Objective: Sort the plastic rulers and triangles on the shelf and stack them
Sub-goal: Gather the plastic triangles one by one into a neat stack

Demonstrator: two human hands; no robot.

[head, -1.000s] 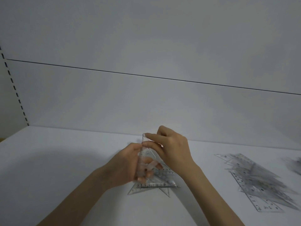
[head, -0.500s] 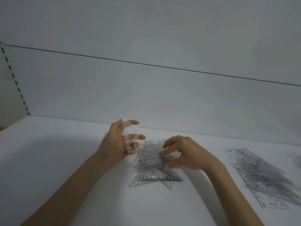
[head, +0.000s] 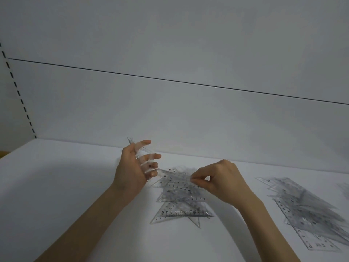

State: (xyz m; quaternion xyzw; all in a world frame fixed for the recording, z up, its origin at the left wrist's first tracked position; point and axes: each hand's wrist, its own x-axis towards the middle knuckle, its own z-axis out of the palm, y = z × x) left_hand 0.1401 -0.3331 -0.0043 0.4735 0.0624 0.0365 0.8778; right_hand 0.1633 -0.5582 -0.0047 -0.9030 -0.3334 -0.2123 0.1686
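Observation:
A loose pile of clear plastic triangles (head: pixel 181 203) lies on the white shelf (head: pixel 56 186) in front of me. My left hand (head: pixel 132 171) is raised above the pile's left side and holds a small stack of clear triangles (head: pixel 140 157) upright against its palm, fingers spread over it. My right hand (head: pixel 221 180) is at the pile's right side, thumb and forefinger pinched on the edge of one clear triangle (head: pixel 179 178) that is tilted up off the pile.
A second heap of clear rulers and triangles (head: pixel 306 208) lies on the shelf to the right, and another blurred clear piece (head: pixel 344 188) shows at the right edge. The shelf's back wall (head: pixel 170 114) rises just behind the hands. A slotted upright (head: pixel 17 87) runs along the left.
The hands came apart: my left hand rose to the left with its stack, and my right hand dropped to the pile and pinched one triangle's edge.

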